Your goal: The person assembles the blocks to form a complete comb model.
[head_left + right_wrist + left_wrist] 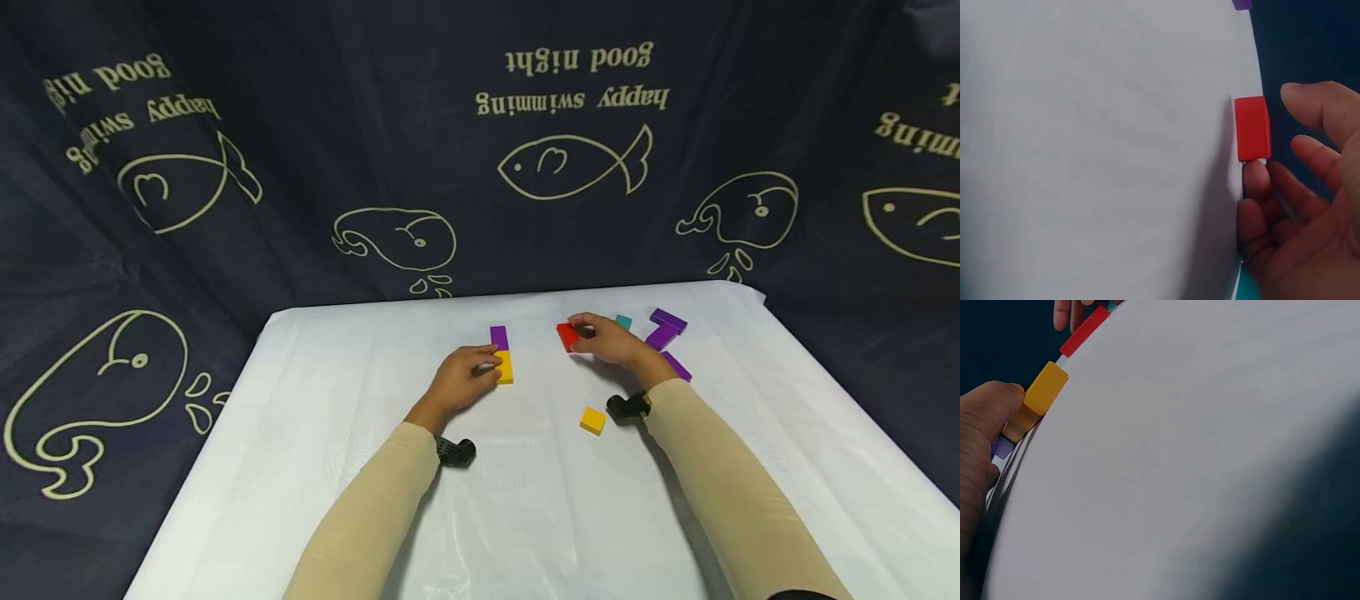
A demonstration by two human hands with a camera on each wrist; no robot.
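A yellow block [506, 367] lies end to end with a purple block [498, 337] on the white table. My left hand [462, 377] is at their left side, its fingertips resting on the yellow block's edge; in the left wrist view the thumb lies along that block. To the right lies a red block [1252, 129]. My right hand [609, 340] is around it with fingers loosely bent. In the right wrist view the thumb is apart from the red block and a fingertip sits right at its near end.
A teal block [623, 321] lies behind the right hand. Several purple blocks [663, 337] are on the table farther right. A small yellow square block [592, 421] lies nearer, beside the right wrist camera [628, 407]. A dark printed cloth [450, 125] hangs behind the table.
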